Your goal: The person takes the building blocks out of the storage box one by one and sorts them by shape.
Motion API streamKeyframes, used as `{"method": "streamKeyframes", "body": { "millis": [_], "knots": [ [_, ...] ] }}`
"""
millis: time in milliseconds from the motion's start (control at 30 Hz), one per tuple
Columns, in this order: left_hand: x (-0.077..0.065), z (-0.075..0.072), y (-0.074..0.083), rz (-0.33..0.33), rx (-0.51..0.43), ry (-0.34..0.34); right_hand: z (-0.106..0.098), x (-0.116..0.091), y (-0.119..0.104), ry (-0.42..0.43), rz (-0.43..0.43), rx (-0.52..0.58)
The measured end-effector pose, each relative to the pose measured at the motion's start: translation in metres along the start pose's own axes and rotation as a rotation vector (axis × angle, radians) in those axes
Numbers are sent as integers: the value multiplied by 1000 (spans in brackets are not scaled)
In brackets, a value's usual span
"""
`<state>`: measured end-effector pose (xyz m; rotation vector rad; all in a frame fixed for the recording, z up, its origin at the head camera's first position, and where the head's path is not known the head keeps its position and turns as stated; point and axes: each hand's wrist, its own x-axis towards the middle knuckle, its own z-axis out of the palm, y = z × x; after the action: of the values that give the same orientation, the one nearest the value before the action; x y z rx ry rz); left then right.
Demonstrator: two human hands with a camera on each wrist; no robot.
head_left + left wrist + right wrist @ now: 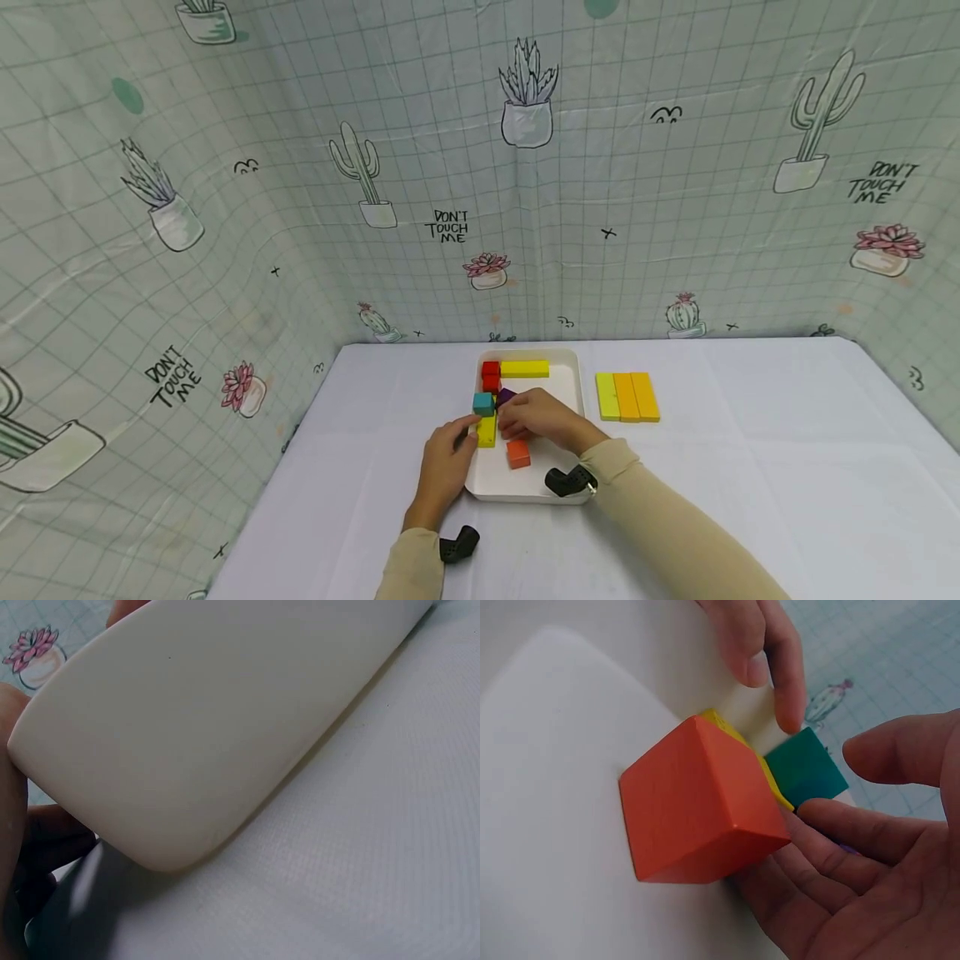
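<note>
A white tray [567, 392] holds several coloured blocks. My left hand [444, 467] rests at its left rim, fingers reaching over the edge by a yellow block [487, 433] and a teal cube [483, 404]. In the left wrist view the tray's outer wall [172, 750] hides most of that hand. My right hand [543, 417] is over the tray beside a purple block [505, 397], partly covered by its fingers. The right wrist view shows its thumb and fingertips apart near the teal cube [808, 766]. An orange cube [690, 802] sits close to the palm.
Two red cubes [491, 376] and a long yellow block [525, 369] lie along the tray's far end. Right of the tray, one yellow-green bar [607, 397] and two orange bars [636, 397] lie side by side on the white table [757, 467]. A patterned cloth [615, 292] hangs behind.
</note>
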<state>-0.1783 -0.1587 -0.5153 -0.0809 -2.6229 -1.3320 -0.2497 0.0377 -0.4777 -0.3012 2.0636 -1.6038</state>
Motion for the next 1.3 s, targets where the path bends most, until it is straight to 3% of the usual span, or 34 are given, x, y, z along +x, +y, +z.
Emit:
{"method": "streamKeyframes", "body": {
  "millis": [467, 933, 1300],
  "knots": [
    [-1, 0, 3, -7, -12, 5, 4, -8, -6, 13, 13, 49],
    [0, 1, 0, 8, -21, 11, 17, -5, -9, 123, 21, 210],
    [0, 1, -3, 31, -11, 9, 23, -4, -7, 163, 66, 193]
  ]
}}
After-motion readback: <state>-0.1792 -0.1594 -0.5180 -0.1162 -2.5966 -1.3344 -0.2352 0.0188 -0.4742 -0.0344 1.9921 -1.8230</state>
